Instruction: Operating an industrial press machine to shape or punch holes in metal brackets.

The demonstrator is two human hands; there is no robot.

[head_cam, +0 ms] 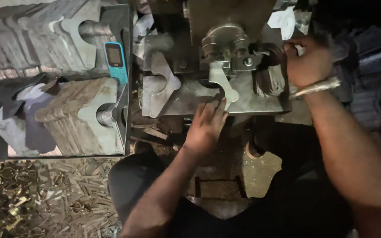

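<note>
My left hand [207, 125] rests flat on the steel bed [186, 99] of a small press [225, 48], fingertips touching a pale cut-out metal blank [224, 83] that lies under the press head. My right hand [308, 59] is closed around a stack of dark metal blanks [270, 77] at the right side of the press; a metal bangle [316, 87] circles that wrist. Another pile of shaped blanks [159, 86] lies on the left part of the bed.
A tray [128, 66] to the left holds two long rows of stacked blanks [73, 117], with a blue keypad phone [116, 61] leaning on its rim. Brass-coloured scrap offcuts [31, 198] cover the floor at lower left. My knees are below the press.
</note>
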